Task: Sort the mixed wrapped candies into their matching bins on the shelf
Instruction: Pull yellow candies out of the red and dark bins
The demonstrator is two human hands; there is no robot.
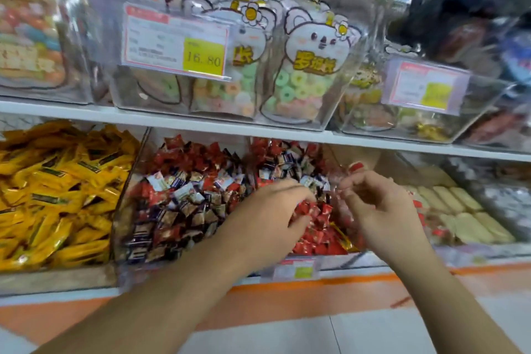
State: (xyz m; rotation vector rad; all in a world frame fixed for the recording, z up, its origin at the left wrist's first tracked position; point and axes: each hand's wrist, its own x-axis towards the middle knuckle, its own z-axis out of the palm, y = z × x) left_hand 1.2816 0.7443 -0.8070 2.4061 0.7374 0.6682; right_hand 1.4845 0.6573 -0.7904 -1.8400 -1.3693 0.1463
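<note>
Two clear bins on the lower shelf hold small wrapped candies. The left one is a mix of red, dark purple, brown and white wrappers. The right one holds mostly red wrappers in front and mixed ones at the back. My left hand reaches into the right bin, fingers curled down around red candies. My right hand hovers over the same bin's right side, its fingers curled; blur hides whether it holds anything.
A bin of yellow wrapped bars stands at the left, pale wrapped bars at the right. The upper shelf carries clear bins of bagged ring candies with price tags. An orange and white floor lies below.
</note>
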